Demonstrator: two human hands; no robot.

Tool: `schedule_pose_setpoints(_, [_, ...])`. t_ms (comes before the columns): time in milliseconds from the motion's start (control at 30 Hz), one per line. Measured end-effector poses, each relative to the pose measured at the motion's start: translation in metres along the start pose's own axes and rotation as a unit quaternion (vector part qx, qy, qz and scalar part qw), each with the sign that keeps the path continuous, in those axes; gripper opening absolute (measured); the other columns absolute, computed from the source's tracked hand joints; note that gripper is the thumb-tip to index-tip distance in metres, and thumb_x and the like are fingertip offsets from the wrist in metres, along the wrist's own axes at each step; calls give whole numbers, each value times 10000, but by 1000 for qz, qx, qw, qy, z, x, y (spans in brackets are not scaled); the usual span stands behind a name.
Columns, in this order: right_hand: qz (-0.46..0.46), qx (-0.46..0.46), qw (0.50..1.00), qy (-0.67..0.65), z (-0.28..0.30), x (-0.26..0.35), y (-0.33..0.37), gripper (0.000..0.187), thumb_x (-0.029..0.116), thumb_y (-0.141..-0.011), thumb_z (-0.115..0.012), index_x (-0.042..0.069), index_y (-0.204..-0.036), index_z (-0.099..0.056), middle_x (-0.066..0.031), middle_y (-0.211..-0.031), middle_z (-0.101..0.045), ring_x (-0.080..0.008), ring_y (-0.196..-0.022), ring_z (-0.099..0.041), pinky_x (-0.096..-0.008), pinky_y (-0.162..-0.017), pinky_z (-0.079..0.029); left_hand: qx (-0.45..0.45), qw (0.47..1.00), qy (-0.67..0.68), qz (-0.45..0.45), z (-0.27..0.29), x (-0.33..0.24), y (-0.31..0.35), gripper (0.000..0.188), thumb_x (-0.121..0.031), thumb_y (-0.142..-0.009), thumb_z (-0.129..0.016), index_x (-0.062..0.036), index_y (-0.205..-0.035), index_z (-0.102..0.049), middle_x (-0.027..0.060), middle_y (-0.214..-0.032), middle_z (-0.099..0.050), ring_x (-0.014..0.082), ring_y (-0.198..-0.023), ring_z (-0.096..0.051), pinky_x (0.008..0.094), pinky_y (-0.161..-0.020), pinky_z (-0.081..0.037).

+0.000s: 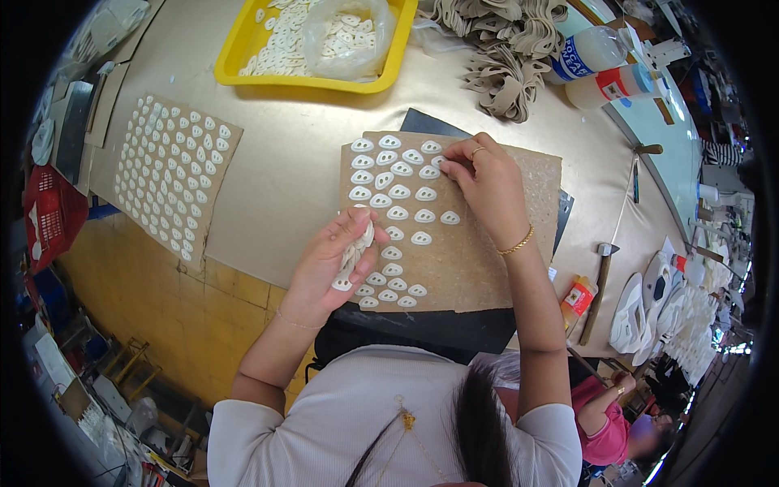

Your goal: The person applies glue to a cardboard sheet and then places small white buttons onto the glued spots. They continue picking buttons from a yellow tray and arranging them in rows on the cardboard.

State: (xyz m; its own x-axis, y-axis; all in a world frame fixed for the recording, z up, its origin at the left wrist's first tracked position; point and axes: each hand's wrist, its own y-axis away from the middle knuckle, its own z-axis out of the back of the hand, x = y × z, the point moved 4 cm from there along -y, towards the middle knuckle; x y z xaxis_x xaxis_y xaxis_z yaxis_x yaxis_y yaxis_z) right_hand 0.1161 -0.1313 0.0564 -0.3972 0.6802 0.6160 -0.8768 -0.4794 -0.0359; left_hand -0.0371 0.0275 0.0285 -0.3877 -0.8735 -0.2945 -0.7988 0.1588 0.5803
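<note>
My left hand [318, 272] is curled around a stack of small white oval pieces with two holes [354, 260], held over the left edge of a brown cardboard sheet [475, 268]. With thumb and fingertips, my right hand [493, 185] pinches one white two-holed piece [438, 161] at the sheet's upper middle. Similar pieces [398, 191] lie spaced in uneven rows on the left half of the sheet. Its right half shows bare, rough brown surface. Under the sheet, a dark board [430, 122] sticks out at the top and right.
At the back, a yellow tray [304, 84] holds loose white pieces and a plastic bag. Another cardboard sheet [227, 136], covered with pieces, lies left. Beige cut pieces [505, 77], bottles [610, 87], a hammer [602, 276] and white shoes [627, 315] are right. A person in pink [608, 437] sits lower right.
</note>
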Motion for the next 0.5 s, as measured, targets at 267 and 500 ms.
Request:
schedule_pose_setpoints(267, [18,-38,998,42,-1,3,3,91,131,-740,-699,54,-780,-674,-90,-767,-571,-275,-713,-588,-375,-660,-466,14,1000,-6,5,-3,2,0,182,-242,-950,-537,-61,-971,-535,92,-782,-622,109,-439,-455,205,-357,-320])
schedule_pose_setpoints(500, [-42,125,966,-224,5,34,30,172,130,-774,-726,45,-912,-666,-35,-818,-607,-121,-690,-570,-250,-644,-459,24,998,-62,10,-2,17,-2,184,-220,-918,-602,-78,-848,-509,75,-706,-579,99,-426,-449,206,-347,-302])
